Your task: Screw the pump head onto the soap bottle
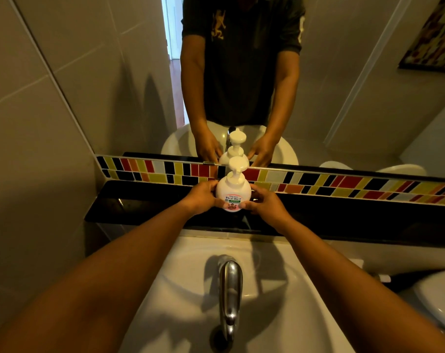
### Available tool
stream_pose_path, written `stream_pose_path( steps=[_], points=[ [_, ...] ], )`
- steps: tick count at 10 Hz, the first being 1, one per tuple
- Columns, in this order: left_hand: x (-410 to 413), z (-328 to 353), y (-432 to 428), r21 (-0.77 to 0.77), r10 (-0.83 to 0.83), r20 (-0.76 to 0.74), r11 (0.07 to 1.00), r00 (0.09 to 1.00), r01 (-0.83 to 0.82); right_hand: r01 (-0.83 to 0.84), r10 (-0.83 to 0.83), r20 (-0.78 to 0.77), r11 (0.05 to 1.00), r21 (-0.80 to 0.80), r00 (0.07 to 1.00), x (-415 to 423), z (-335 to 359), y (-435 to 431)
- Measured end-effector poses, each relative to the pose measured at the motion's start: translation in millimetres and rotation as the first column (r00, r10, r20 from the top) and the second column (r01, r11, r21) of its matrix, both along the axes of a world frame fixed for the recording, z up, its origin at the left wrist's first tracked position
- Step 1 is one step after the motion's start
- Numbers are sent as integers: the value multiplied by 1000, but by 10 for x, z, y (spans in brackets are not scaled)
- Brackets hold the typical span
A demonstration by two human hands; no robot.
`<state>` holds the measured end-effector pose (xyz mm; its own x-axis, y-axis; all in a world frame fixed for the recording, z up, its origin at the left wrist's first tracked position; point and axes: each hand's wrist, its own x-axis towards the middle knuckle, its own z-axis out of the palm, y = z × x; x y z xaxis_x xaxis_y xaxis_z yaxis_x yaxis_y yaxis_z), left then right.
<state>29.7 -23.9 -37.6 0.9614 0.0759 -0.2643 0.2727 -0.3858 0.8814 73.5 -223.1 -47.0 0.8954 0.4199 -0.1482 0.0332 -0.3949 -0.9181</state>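
A round white soap bottle (233, 191) with a pink and green label stands upright on the black shelf (140, 207) behind the sink. Its white pump head (238, 165) sits on the bottle's neck, upright. My left hand (202, 198) wraps the bottle's left side. My right hand (264, 203) holds the right side, with fingers on the lower label. Both hands are on the body, not on the pump head. The mirror above repeats the bottle and both hands.
A chrome tap (230, 289) rises from the white sink (280, 314) below my arms. A strip of coloured tiles (343, 186) runs behind the shelf, under the mirror (241, 72). A white toilet lid (438, 301) is at the right edge.
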Motion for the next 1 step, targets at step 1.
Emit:
stream_pose_path(
  steps=[1],
  points=[
    [-69,-12,6,-28,-4,12,1000,1000,4,29,-29,-1,998,-53,1000,-7,-26,-32]
  ],
)
